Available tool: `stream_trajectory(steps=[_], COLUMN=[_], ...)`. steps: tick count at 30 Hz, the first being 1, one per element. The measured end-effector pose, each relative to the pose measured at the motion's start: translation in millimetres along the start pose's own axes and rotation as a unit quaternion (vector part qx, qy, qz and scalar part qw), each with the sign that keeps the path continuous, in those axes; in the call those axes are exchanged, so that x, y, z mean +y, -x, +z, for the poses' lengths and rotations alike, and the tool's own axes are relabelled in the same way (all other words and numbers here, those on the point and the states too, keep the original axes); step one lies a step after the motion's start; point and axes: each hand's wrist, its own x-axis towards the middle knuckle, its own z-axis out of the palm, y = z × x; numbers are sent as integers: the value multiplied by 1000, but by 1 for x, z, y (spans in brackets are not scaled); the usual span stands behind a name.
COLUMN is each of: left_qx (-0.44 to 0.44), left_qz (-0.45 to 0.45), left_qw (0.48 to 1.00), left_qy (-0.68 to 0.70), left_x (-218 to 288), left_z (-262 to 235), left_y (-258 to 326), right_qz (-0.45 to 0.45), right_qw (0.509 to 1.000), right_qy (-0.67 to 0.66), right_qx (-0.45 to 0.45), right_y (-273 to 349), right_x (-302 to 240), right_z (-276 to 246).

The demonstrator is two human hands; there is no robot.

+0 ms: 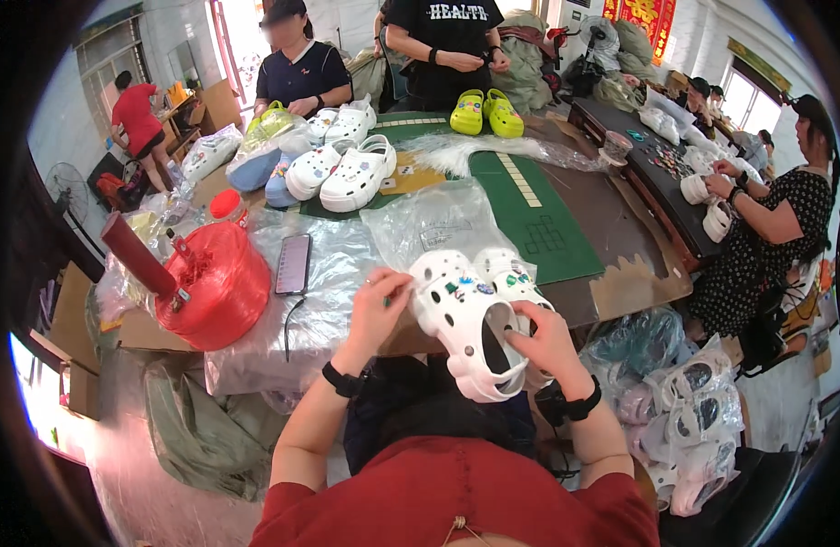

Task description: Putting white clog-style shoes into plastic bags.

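A pair of white clogs is in front of me at the table's near edge. The nearer clog (443, 301) has its toe pointing away and several colourful charms on its upper. Beside it, the second clog (508, 273) carries green charms and is partly hidden. My right hand (543, 342) grips the nearer clog around its heel opening, thumb inside. My left hand (381, 305) is closed in a pinch next to the toe's left side; a tiny greenish bit shows at the fingers, too small to name. Under the toes lies a clear plastic bag (429, 214).
Left of me are a red plastic-twine spool (219, 287), a phone (293, 264) and a red-lidded jar (226, 206). White clogs (358, 175) and lime clogs (485, 112) stand farther back. Bagged clogs (693, 410) are at lower right. Co-workers stand across and at right.
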Motion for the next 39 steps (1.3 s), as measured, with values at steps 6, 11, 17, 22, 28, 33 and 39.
stream_trajectory(steps=[6, 11, 17, 22, 28, 33, 39], left_qx=[-37, -63, -44, -25, -153, -240, -157], left_qz=[105, 127, 3, -81, -85, -23, -59], left_qw=[993, 989, 999, 996, 983, 959, 986], left_qy=[-30, -43, -1, 6, -59, -147, -20], left_x=[20, 26, 1, -12, 16, 35, 2], left_z=[5, 2, -2, -9, -33, -17, -5], left_y=[0, -6, 11, 31, 58, 69, 70], right_qz=[-44, -24, -24, 24, -61, -64, -97], right_qw=[998, 998, 999, 982, 993, 984, 973], right_qy=[23, 51, 38, -127, -89, -120, -200], right_qx=[32, 16, 20, -135, -55, -111, -64], right_y=[-8, -25, -34, -21, -11, -27, -38], right_x=[-4, -14, -18, -27, 63, 103, 97], right_z=[27, 39, 65, 3, -36, -17, 17])
